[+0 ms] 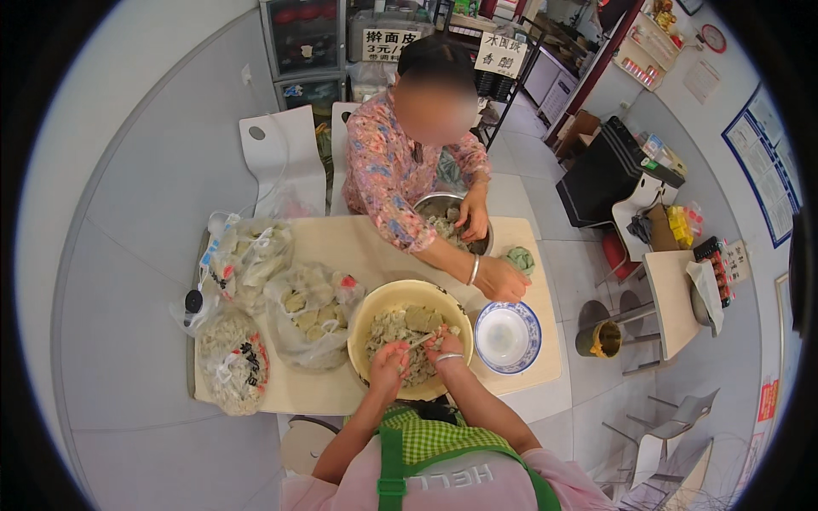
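Note:
Both my hands are over a large yellow basin [354, 328] with a chipped dark rim. In it lie many small greyish-green torn bits of food [385, 328] and a larger flat chunk [423, 318]. My left hand [389, 364] is closed at the basin's near side. My right hand [445, 343], with a bracelet at the wrist, is closed just to its right. Between them stretches a thin pale piece of food [419, 341], gripped by the fingers of both. Its exact kind is too small to tell.
Across the table [328, 234], a person in a floral shirt works over a metal bowl [436, 204], one arm reaching toward a blue-rimmed white bowl [537, 336]. Plastic bags of flat pieces [315, 328] crowd the left side. A green cloth-like bundle [519, 260] lies at right.

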Action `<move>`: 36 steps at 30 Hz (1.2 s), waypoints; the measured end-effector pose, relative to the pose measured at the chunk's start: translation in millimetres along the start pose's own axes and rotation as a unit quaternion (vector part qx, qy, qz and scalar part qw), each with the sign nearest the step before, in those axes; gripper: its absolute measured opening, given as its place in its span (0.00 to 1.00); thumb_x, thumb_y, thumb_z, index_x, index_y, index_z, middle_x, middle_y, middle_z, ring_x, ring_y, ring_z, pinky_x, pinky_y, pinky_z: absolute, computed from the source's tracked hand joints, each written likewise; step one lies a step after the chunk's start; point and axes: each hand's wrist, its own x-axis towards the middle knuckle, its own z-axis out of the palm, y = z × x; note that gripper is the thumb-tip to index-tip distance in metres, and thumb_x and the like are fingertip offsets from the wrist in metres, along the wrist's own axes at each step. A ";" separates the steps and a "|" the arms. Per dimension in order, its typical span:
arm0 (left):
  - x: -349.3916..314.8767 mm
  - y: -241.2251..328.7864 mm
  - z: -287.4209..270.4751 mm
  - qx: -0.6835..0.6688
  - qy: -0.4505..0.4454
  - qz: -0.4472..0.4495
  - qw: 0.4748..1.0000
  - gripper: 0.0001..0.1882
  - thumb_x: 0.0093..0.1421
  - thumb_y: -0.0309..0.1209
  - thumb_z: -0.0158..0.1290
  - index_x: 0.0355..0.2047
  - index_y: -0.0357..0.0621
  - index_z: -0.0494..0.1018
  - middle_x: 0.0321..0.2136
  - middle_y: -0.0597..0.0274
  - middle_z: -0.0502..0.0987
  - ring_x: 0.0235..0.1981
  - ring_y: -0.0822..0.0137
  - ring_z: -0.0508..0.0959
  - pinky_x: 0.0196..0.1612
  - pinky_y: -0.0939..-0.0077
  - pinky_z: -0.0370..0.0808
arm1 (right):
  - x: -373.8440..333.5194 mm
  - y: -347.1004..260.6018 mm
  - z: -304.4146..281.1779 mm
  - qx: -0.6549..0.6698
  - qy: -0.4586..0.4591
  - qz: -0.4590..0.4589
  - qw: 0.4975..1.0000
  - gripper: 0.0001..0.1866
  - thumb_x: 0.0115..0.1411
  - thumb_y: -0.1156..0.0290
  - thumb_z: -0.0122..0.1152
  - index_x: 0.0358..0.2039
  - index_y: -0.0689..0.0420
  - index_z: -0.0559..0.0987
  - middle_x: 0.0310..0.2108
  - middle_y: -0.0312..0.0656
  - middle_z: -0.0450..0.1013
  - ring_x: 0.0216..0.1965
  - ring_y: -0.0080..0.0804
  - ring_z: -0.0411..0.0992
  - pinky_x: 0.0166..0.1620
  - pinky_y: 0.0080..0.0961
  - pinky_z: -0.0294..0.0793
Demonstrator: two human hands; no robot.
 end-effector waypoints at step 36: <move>12.8 -6.9 -15.5 0.219 0.063 0.042 0.973 0.11 0.56 0.31 0.49 0.34 0.36 0.68 0.22 0.66 0.70 0.22 0.76 0.67 0.25 0.82 0.66 | -47.1 1.7 7.3 -0.617 -0.279 -0.222 0.702 0.17 0.44 0.68 0.59 0.36 0.62 0.74 0.28 0.39 0.73 0.28 0.22 0.69 0.33 0.20 0.69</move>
